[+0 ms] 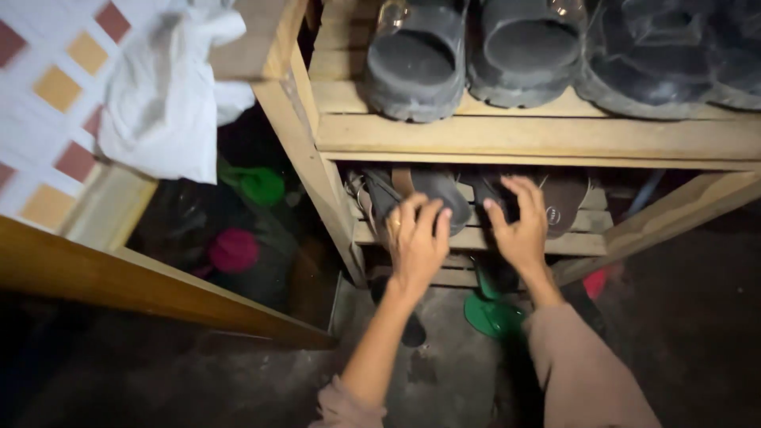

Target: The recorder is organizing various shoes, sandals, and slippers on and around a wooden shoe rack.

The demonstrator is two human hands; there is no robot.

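A wooden shoe rack (523, 136) fills the upper right of the head view. My left hand (418, 242) rests on a dark sandal (432, 190) on the rack's lower shelf, fingers curled over its heel end. My right hand (519, 226) reaches in beside it, fingers spread over a second dark sandal (567, 198) with a brown footbed; whether it grips the sandal is unclear. Both wrists come out of pinkish-beige sleeves.
Chunky dark platform sandals (416, 59) and dark boots (674, 55) stand on the upper shelf. A green slipper (491, 315) lies on the floor under the rack. A white cloth (170, 87) hangs at the left over a wooden beam (119, 277); green and pink items (234, 250) lie in the dark gap.
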